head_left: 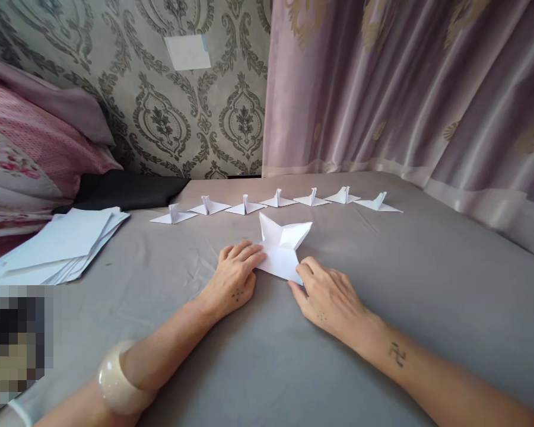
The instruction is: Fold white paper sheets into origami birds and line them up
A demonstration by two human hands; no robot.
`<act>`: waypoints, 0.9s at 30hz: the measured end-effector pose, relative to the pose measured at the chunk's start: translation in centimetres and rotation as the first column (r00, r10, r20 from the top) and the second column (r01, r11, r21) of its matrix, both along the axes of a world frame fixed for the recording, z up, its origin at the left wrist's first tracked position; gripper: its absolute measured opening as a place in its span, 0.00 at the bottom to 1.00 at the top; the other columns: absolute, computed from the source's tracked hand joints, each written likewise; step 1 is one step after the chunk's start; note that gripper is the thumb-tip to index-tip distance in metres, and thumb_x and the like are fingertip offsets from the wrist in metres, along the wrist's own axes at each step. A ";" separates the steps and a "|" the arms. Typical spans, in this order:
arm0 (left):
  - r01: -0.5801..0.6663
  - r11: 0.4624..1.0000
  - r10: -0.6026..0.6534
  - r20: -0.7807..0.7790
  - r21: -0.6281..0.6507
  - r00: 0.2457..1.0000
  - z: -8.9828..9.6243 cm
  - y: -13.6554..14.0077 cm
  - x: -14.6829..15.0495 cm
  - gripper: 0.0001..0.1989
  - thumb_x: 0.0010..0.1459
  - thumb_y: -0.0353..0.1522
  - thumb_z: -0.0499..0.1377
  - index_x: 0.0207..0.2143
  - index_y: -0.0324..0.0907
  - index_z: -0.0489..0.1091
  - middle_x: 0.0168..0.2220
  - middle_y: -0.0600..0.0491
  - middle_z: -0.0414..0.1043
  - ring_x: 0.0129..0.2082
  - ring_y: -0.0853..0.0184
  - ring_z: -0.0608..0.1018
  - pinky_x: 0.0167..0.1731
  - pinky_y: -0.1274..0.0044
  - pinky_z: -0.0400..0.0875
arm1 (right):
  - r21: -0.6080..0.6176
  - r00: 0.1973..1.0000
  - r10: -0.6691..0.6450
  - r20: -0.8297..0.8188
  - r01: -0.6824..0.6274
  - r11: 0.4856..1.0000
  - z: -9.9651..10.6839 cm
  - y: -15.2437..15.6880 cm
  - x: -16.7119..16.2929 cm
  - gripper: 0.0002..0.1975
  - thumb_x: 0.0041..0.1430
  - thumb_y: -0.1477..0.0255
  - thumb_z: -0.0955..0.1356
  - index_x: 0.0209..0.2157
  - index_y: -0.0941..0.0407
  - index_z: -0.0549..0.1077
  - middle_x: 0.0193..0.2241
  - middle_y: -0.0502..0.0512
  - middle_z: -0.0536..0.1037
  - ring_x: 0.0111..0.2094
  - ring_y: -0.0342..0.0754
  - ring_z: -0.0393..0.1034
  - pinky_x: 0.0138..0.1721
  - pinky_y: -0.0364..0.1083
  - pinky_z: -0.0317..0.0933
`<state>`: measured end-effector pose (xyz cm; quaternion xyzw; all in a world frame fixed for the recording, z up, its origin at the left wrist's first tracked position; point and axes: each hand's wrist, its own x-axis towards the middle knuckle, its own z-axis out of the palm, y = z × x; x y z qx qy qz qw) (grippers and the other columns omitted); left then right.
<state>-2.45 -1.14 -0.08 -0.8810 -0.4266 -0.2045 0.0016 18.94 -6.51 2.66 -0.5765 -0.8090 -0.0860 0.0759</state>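
Note:
A partly folded sheet of white paper [281, 256] lies on the grey cloth surface in front of me, two pointed flaps rising at its far side. My left hand [239, 270] rests over the paper's left edge, fingers stretched out flat on it. At the near right corner, my right hand [327, 290] pinches the paper between thumb and fingers. Beyond the hands stands a row of several small folded white paper figures [245, 205], each with wide flat wings and an upright middle.
A stack of white paper sheets [66, 243] lies at the left, beside a black cloth [124, 188]. Pink floral fabric [35, 148] is heaped at the far left. A patterned wall [196, 118] and a pinkish curtain [360, 89] border the back of the grey surface [449, 284].

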 end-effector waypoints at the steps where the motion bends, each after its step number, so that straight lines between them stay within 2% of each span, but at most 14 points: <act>1: 0.006 1.000 -0.006 0.004 -0.009 1.000 -0.1 0.0 0.0 0.26 0.50 0.20 0.48 0.51 0.42 0.67 0.56 0.49 0.68 0.59 0.57 0.64 0.53 0.62 0.61 | 0.005 1.000 -0.011 0.008 0.011 1.000 -0.1 0.2 0.3 0.08 0.63 0.69 0.62 0.31 0.56 0.68 0.31 0.52 0.72 0.25 0.46 0.69 0.25 0.46 0.47; 4: 0.035 0.999 -0.035 -0.003 0.008 0.999 -0.1 0.1 0.0 0.25 0.52 0.20 0.48 0.52 0.41 0.66 0.57 0.48 0.67 0.59 0.59 0.65 0.53 0.66 0.63 | 0.022 1.000 -0.012 0.018 0.011 1.000 -0.4 0.9 1.1 0.09 0.64 0.74 0.60 0.30 0.56 0.68 0.31 0.51 0.73 0.24 0.44 0.68 0.24 0.46 0.45; 7: 0.031 0.987 -0.024 -0.046 0.155 0.999 0.3 -0.2 0.3 0.21 0.55 0.22 0.51 0.51 0.42 0.67 0.57 0.49 0.68 0.61 0.55 0.63 0.56 0.61 0.58 | 0.060 0.999 0.033 -0.010 -0.032 0.998 -0.8 1.5 1.5 0.12 0.64 0.77 0.59 0.30 0.56 0.70 0.33 0.51 0.74 0.25 0.43 0.68 0.26 0.46 0.48; 10: 0.042 0.938 -0.016 -0.076 0.344 0.997 1.0 -0.8 0.6 0.15 0.60 0.24 0.52 0.48 0.44 0.69 0.56 0.51 0.70 0.62 0.54 0.62 0.58 0.58 0.49 | 0.115 0.984 0.162 -0.069 -0.153 0.981 -1.1 1.8 1.5 0.12 0.64 0.78 0.59 0.32 0.56 0.72 0.36 0.52 0.75 0.29 0.43 0.69 0.30 0.45 0.54; 13: 0.106 0.890 -0.066 -0.103 0.443 0.992 1.5 -1.6 1.1 0.13 0.63 0.23 0.50 0.44 0.44 0.69 0.50 0.52 0.74 0.59 0.59 0.66 0.60 0.60 0.45 | 0.160 0.950 0.289 -0.116 -0.269 0.950 -1.3 1.8 1.4 0.12 0.65 0.78 0.59 0.35 0.56 0.73 0.41 0.53 0.74 0.32 0.42 0.69 0.33 0.44 0.56; 16: 0.176 0.879 -0.106 -0.178 0.443 0.978 1.8 -2.3 1.6 0.13 0.64 0.21 0.48 0.40 0.40 0.70 0.39 0.51 0.78 0.52 0.62 0.73 0.58 0.62 0.48 | 0.143 0.935 0.326 -0.139 -0.306 0.941 -1.4 1.7 1.4 0.13 0.65 0.77 0.59 0.36 0.56 0.74 0.42 0.54 0.74 0.33 0.43 0.69 0.34 0.43 0.57; 18: 0.215 0.890 -0.120 -0.248 0.403 0.961 1.8 -2.7 1.8 0.13 0.63 0.21 0.47 0.36 0.38 0.70 0.31 0.52 0.77 0.42 0.63 0.77 0.56 0.64 0.54 | 0.105 0.936 0.319 -0.152 -0.306 0.946 -1.3 1.5 1.5 0.13 0.65 0.76 0.59 0.34 0.56 0.74 0.41 0.54 0.73 0.34 0.44 0.68 0.34 0.44 0.58; 21: 0.233 0.913 -0.128 -0.307 0.335 0.943 1.9 -2.9 2.0 0.12 0.61 0.20 0.48 0.33 0.38 0.69 0.26 0.54 0.73 0.29 0.66 0.75 0.50 0.67 0.61 | 0.051 0.940 0.276 -0.202 -0.271 0.961 -1.1 1.1 1.7 0.13 0.66 0.74 0.60 0.34 0.56 0.75 0.38 0.54 0.72 0.33 0.44 0.67 0.33 0.44 0.58; 27: 0.154 0.958 -0.091 -0.251 0.243 0.964 1.8 -2.9 2.5 0.12 0.62 0.26 0.51 0.26 0.41 0.67 0.23 0.55 0.69 0.25 0.66 0.72 0.41 0.70 0.66 | -0.018 0.940 0.196 -0.279 -0.209 0.978 -1.1 -0.1 2.1 0.13 0.65 0.75 0.60 0.37 0.55 0.76 0.33 0.52 0.71 0.28 0.43 0.64 0.30 0.45 0.56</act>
